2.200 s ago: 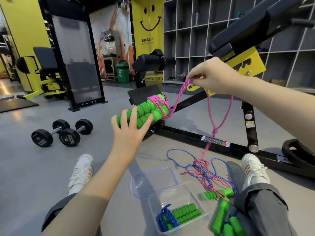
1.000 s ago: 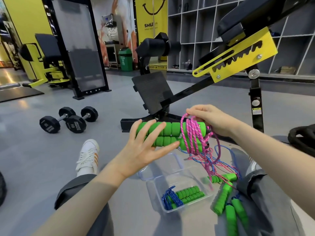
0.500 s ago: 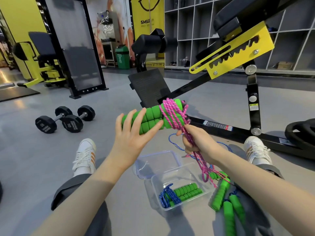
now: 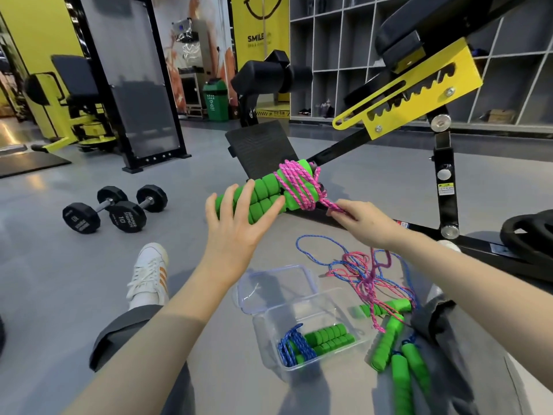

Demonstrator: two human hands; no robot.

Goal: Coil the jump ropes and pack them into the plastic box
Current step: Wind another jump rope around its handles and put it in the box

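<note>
Your left hand point(image 4: 236, 226) gripped the paired green handles point(image 4: 263, 196) in the air, with the fingers over the top and the thumb against the near side. The pink rope point(image 4: 299, 184) was wound in several turns round the far end of the handles. Your right hand point(image 4: 363, 224) pinched the rope's free length just beside the windings. The box point(image 4: 314, 313) stood open on the floor between your legs, well below both hands. It held one coiled blue rope point(image 4: 291, 348). The lid point(image 4: 269, 283) lay touching the box's far side. A tangle point(image 4: 363, 269) of pink and blue cord and spare handles point(image 4: 386, 345) lay right of the box. Two dumbbells point(image 4: 113, 211) lay to the left.
</note>
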